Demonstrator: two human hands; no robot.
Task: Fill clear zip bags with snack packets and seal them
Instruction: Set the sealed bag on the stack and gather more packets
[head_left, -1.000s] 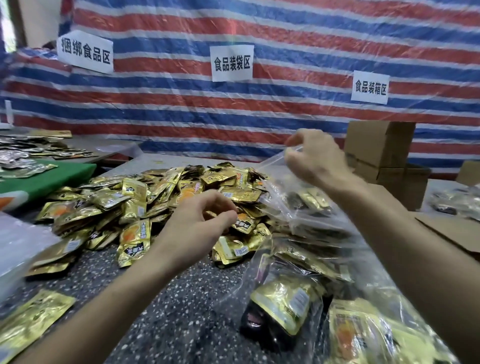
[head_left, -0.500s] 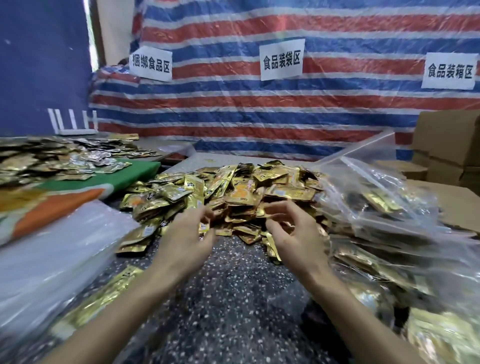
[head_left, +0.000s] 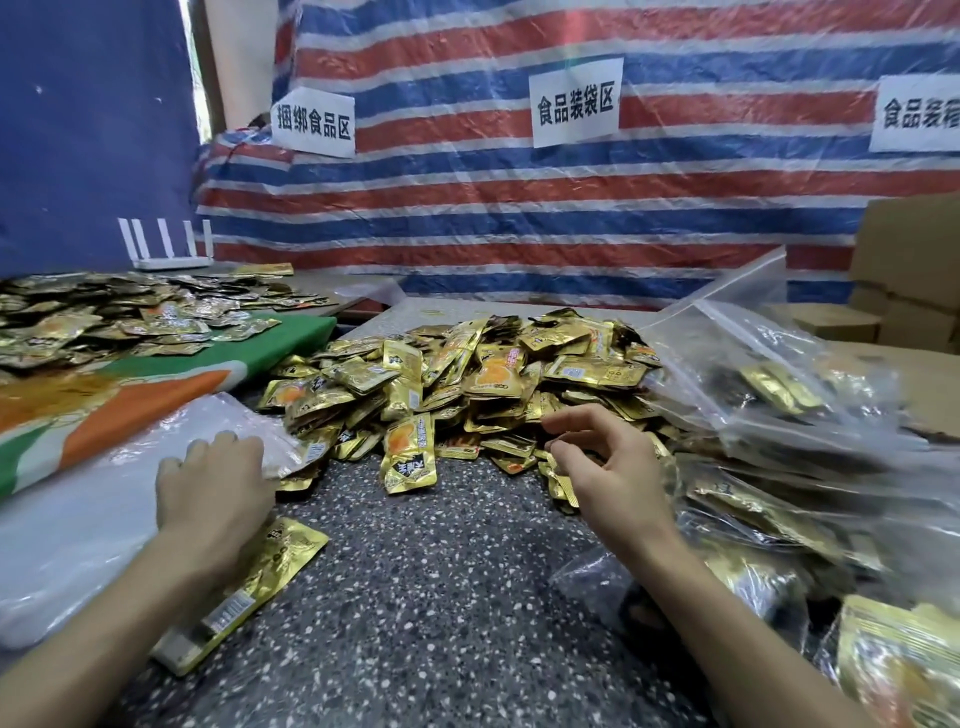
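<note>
A big heap of gold snack packets (head_left: 493, 374) lies on the speckled table (head_left: 441, 597). My left hand (head_left: 213, 488) rests on a stack of empty clear zip bags (head_left: 78, 525) at the left, with its fingertips hidden. My right hand (head_left: 602, 467) hovers at the heap's near right edge, fingers loosely curled and holding nothing. Filled clear zip bags (head_left: 779, 415) are piled at the right, the top one with its mouth sticking up. One loose packet (head_left: 265, 571) lies under my left forearm.
A second spread of gold packets (head_left: 104, 317) covers a green and orange cloth (head_left: 156, 395) at the left, with a white router (head_left: 166, 260) behind it. Cardboard boxes (head_left: 909, 270) stand at the right. A striped tarp with paper signs (head_left: 576, 104) closes off the back.
My right hand let go of the filled bag it held up and came down to the heap. My left hand moved left from the heap onto the empty bags. The view turned left.
</note>
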